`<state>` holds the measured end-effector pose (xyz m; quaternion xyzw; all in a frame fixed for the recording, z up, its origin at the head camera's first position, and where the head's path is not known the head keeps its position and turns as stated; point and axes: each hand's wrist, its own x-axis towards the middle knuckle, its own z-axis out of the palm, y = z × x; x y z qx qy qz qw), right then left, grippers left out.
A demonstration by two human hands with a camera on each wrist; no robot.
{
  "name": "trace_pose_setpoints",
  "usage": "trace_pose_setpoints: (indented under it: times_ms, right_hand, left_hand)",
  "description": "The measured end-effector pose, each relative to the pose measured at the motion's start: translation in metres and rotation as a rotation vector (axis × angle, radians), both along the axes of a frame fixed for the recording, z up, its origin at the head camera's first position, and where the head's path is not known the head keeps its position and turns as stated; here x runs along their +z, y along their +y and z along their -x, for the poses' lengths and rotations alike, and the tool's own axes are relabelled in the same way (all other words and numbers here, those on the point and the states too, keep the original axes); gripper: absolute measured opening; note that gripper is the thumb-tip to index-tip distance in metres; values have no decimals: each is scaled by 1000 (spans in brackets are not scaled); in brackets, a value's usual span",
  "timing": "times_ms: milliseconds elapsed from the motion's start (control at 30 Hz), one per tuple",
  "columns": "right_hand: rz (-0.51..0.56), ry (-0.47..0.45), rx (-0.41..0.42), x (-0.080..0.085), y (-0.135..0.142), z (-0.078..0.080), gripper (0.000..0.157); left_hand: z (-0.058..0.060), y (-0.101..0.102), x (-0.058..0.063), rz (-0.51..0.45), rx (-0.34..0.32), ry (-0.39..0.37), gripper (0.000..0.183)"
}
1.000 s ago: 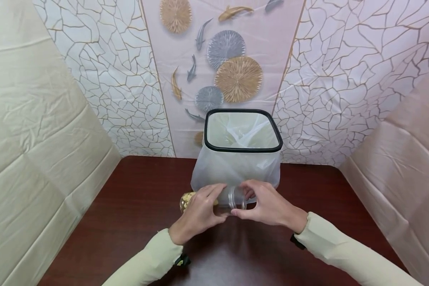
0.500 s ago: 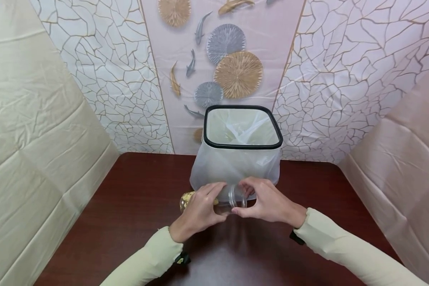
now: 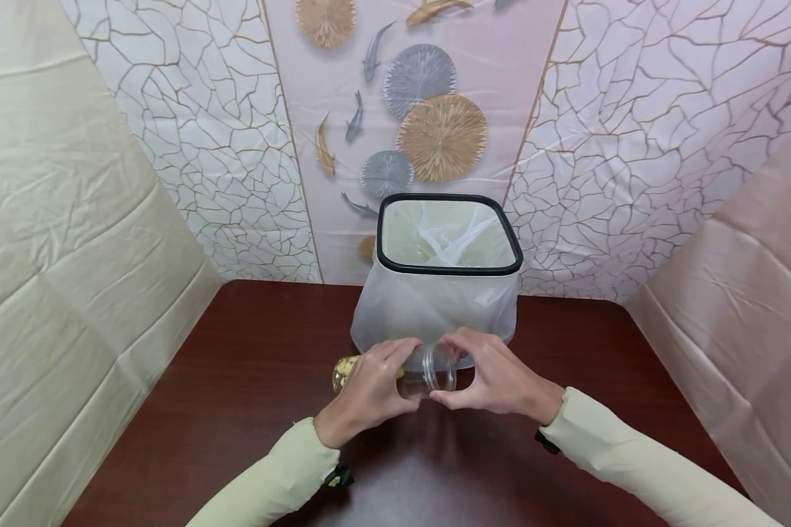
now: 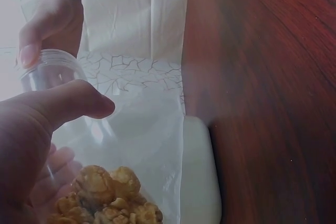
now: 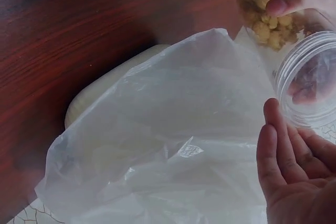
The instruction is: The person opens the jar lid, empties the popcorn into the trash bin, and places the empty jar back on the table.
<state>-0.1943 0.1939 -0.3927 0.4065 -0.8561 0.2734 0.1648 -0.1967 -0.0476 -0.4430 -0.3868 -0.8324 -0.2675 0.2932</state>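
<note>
A clear plastic jar (image 3: pixel 414 383) lies sideways over the table, its ringed end facing right. Golden-brown lumps resembling caramel popcorn (image 4: pixel 107 195) fill its left end. My left hand (image 3: pixel 371 382) grips the jar's middle, thumb on the near side. At the ringed end (image 5: pixel 295 80), the thumb and fingers of my right hand (image 3: pixel 494 373) curve round the rim from the right. In the right wrist view, the fingertips of that hand touch or nearly touch the rim. Whether a clear lid covers this end, I cannot tell.
Directly behind the jar stands a bin (image 3: pixel 448 271) with a black rim and a translucent white liner bag (image 5: pixel 157 140). The dark red-brown table (image 3: pixel 257 366) extends to both sides. Cream cloth walls (image 3: pixel 86 241) and a patterned backdrop (image 3: pixel 237 146) surround it.
The ringed end of the jar has turned slightly toward the camera, so its round face shows more. The right thumb has shifted slightly at the rim. The left hand keeps its grip.
</note>
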Motion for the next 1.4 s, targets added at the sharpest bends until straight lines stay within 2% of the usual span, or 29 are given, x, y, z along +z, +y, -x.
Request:
trace_pose_setpoints:
  times_ms: [333,533,767,967,1033,1167,1267,1400]
  right_hand:
    - [-16,156,11,-11,4,-4,65]
    - [-59,147,29,-4,6,-7,66]
    - [-40,251,113,1,12,-2,74]
    - [-135,348,177,4,11,-1,81]
    - [-176,339,194,6,11,-2,82]
    - [-215,226,192,11,11,-4,84]
    - [-218,149,183,14,13,-3,88]
    - [-188,70,142,17,13,-2,95]
  left_hand:
    - [-1,4,-4,6,-33,-64,78]
    - [-3,7,-2,-5,-56,-110,78]
    - [-4,10,7,-18,-97,-136,78]
    - [-4,6,9,34,-139,-286,82]
    - [-4,5,9,59,-139,-327,85]
    - [-3,3,9,75,-119,-371,86]
    - [-1,2,11,61,-109,-386,85]
    - [1,1,12,40,-98,-371,80]
